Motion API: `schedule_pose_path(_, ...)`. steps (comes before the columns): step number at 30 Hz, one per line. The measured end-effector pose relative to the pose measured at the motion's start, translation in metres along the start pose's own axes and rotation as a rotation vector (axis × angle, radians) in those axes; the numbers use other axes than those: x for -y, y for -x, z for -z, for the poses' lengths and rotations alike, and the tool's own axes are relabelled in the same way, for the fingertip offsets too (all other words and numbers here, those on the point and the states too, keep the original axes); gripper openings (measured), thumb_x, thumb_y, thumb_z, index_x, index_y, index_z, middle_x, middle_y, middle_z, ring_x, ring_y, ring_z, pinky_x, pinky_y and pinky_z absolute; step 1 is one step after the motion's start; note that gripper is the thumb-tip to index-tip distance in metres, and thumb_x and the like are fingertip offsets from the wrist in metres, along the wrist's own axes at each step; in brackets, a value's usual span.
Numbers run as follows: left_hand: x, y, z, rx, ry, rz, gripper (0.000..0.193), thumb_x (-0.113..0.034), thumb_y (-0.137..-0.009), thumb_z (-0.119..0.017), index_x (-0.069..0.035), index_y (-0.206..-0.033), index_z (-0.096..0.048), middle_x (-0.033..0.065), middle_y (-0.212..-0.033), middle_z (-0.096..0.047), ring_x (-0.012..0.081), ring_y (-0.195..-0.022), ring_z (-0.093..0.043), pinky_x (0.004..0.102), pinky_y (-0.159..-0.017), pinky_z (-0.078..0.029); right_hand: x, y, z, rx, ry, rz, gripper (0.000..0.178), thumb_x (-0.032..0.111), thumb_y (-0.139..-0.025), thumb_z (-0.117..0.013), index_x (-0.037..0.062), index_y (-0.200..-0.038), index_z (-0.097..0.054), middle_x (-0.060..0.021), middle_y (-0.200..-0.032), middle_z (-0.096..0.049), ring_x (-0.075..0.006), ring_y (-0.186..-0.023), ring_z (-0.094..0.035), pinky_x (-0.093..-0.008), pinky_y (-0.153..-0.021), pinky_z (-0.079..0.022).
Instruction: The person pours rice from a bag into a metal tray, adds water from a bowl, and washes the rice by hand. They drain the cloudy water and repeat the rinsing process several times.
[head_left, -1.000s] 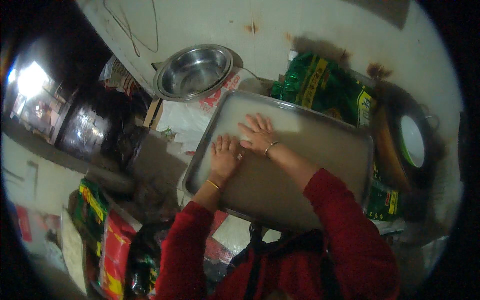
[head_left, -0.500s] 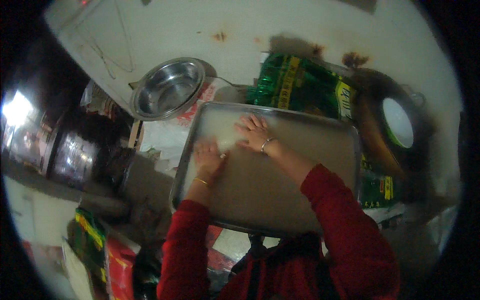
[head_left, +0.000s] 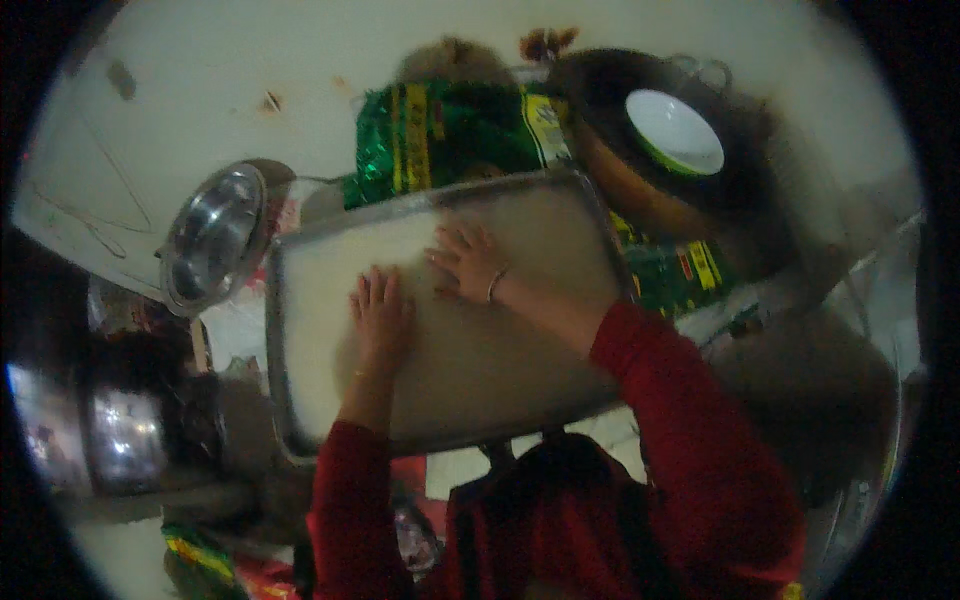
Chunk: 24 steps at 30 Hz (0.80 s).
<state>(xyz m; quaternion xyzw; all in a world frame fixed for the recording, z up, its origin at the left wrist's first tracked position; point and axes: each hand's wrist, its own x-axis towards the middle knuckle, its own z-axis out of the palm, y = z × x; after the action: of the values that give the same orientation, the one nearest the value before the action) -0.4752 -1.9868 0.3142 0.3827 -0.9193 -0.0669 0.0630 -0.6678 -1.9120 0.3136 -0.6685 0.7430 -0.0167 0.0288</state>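
A large rectangular metal tray (head_left: pixel 278 395) lies in front of me. Over its bottom spreads a pale whitish layer (head_left: pixel 318 325), brighter on the left and shadowed on the right; whether it is grain, powder or liquid I cannot make out. My left hand (head_left: pixel 381 318) rests palm down on this layer, fingers pointing away and slightly apart. Farther up and to the right, my right hand (head_left: pixel 468 263) also lies palm down with spread fingers, a bangle at its wrist. Neither hand grips anything.
Beyond the tray stands a shiny green bag (head_left: pixel 460 140). A steel basin (head_left: pixel 215 235) is at the far left. At the far right, a white bowl (head_left: pixel 675 130) sits in a dark wok (head_left: pixel 610 150). Another green package (head_left: pixel 680 275) lies beside the tray's right edge.
The view has turned, so the tray appears tilted and farther left. Against the tray, both hands have moved to the right, away from its left side. They stay flat.
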Motion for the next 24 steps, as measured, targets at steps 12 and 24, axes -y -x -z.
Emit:
schedule_pose_path(12,-0.101,0.035,-0.006,0.099,-0.029,-0.269,0.072,-0.049,-0.085,-0.047,-0.015,-0.142,-0.021,0.0177,-0.147,-0.011,0.0375,-0.136,-0.006,0.0592,-0.105,-0.004,-0.061,0.12,0.042,0.18,0.081,-0.044,0.064,0.046,-0.083,-0.051,0.0277,-0.139,-0.026,-0.0086,-0.145,-0.02,-0.0387,-0.129,-0.024,-0.0538,-0.103,-0.022)
schedule_pose_path(24,-0.037,0.087,0.016,0.071,-0.108,-0.265,0.075,-0.06,-0.083,-0.041,-0.017,-0.142,-0.021,0.0166,-0.148,-0.009,0.0392,-0.135,-0.007,0.0613,-0.103,-0.005,0.006,0.145,0.012,0.007,0.036,0.119,0.072,0.049,-0.078,-0.057,0.0192,-0.137,-0.03,-0.0143,-0.143,-0.02,-0.0449,-0.127,-0.022,-0.0561,-0.101,-0.025)
